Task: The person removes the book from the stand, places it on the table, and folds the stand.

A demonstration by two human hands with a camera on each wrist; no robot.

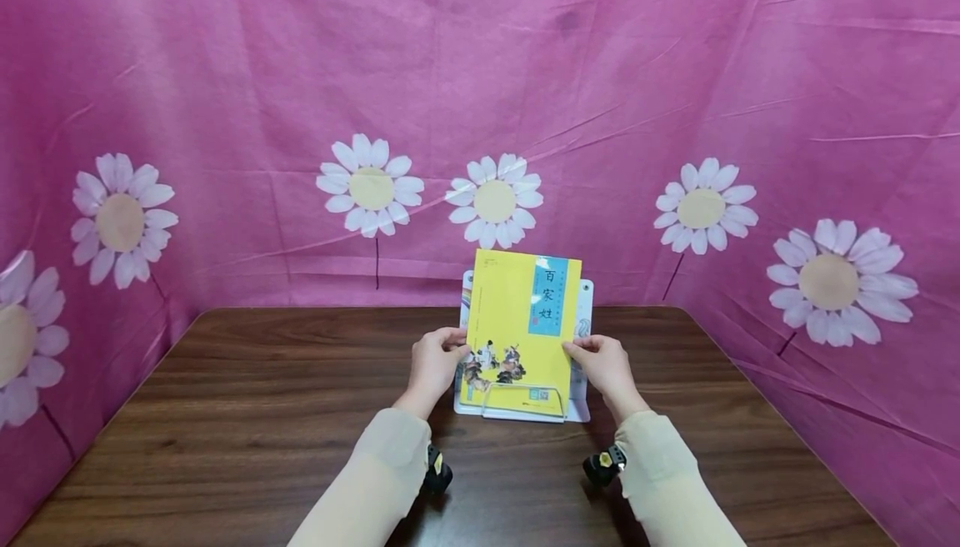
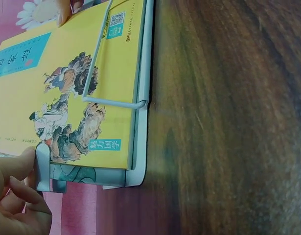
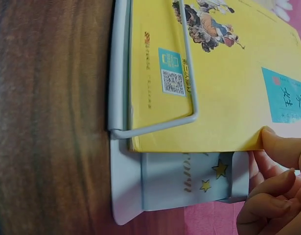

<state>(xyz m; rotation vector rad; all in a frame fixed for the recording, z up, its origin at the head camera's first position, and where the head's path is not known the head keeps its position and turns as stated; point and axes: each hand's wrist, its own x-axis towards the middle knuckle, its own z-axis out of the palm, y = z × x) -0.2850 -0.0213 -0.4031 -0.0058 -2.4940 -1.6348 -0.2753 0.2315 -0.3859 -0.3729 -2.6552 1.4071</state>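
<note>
A yellow book point(image 1: 510, 305) with a blue title panel leans back on a white book stand point(image 1: 587, 412). The stand's wire holder point(image 2: 113, 103) crosses the lower front of the cover. At the book's left edge, my left hand point(image 1: 435, 366) pinches with thumb and fingers, close beside a white side clip point(image 2: 42, 166) of the stand. My right hand point(image 1: 606, 368) pinches the right edge, its thumb on the cover and its fingers behind. Stars are printed on the stand's backplate point(image 3: 182, 181), partly hidden behind the book.
The stand rests on a dark wooden table point(image 1: 300, 380), toward its far side. Behind and at both sides hangs a pink cloth point(image 1: 600, 72) with large white daisies. A black wrist camera point(image 1: 438, 470) is strapped below each sleeve cuff.
</note>
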